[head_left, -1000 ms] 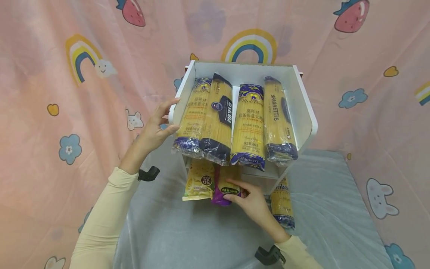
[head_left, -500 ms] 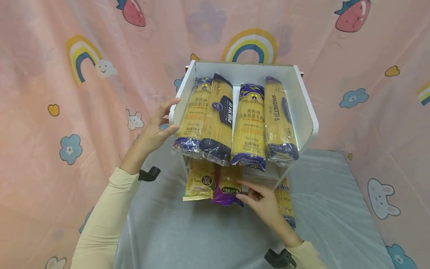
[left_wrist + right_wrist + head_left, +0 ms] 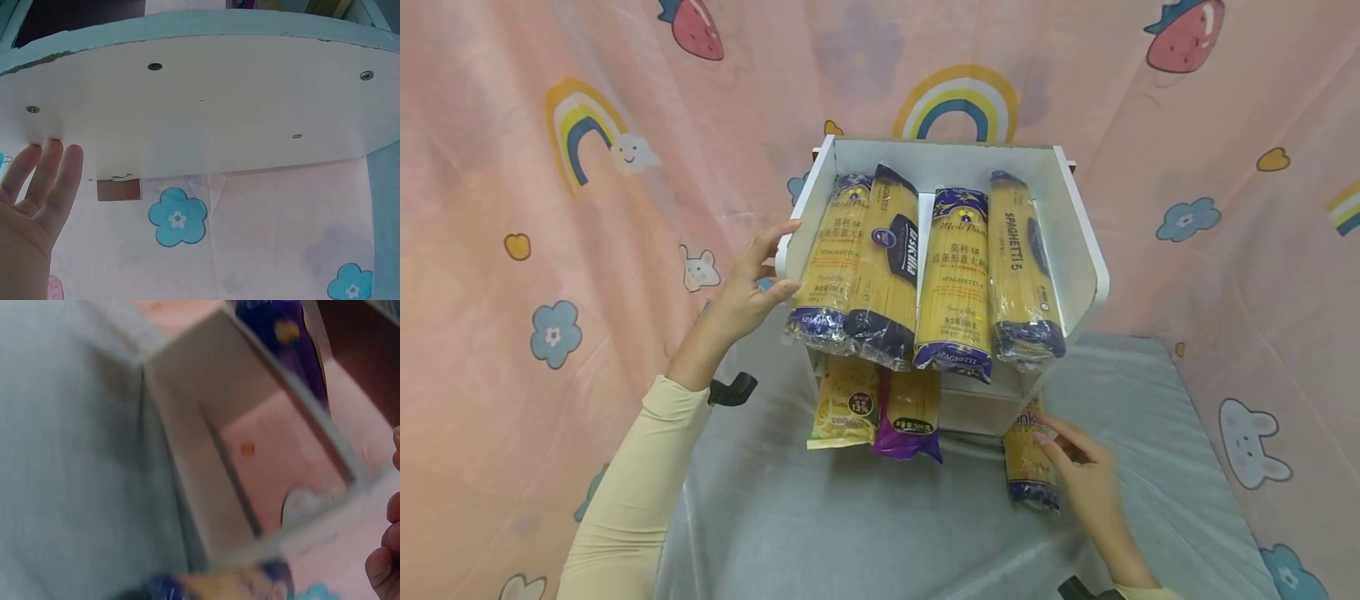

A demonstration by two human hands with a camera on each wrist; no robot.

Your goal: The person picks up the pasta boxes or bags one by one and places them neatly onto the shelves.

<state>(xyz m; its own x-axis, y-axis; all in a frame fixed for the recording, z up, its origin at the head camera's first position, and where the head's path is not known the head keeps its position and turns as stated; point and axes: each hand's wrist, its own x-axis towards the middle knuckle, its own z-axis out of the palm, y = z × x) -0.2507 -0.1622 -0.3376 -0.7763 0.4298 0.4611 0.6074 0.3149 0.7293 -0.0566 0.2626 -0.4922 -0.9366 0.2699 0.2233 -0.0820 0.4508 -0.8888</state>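
Observation:
A white shelf rack point(image 3: 1086, 242) stands in the middle of the head view. My left hand point(image 3: 748, 287) rests on its left side panel; the left wrist view shows the straight fingers point(image 3: 65, 181) touching the panel's outer face. At the right, my right hand point(image 3: 1086, 475) is over a pack of spaghetti point(image 3: 1030, 458) on the cloth, thumb and forefinger at its upper part. Whether they touch it cannot be told. In the blurred right wrist view, fingers point(image 3: 390, 540) show at the right edge, apart from the pack point(image 3: 231, 584).
On the top shelf lie several spaghetti packs point(image 3: 957, 275). Below, a yellow noodle bag point(image 3: 846, 404) and a purple-ended noodle bag point(image 3: 912, 417) poke out over the front. Grey cloth point(image 3: 850, 533) covers the table, and a printed pink curtain point(image 3: 715, 117) hangs behind.
My right hand has left the purple-ended noodle bag, which stays on the lower shelf, and has moved right to the spaghetti pack on the cloth. My left hand has not moved.

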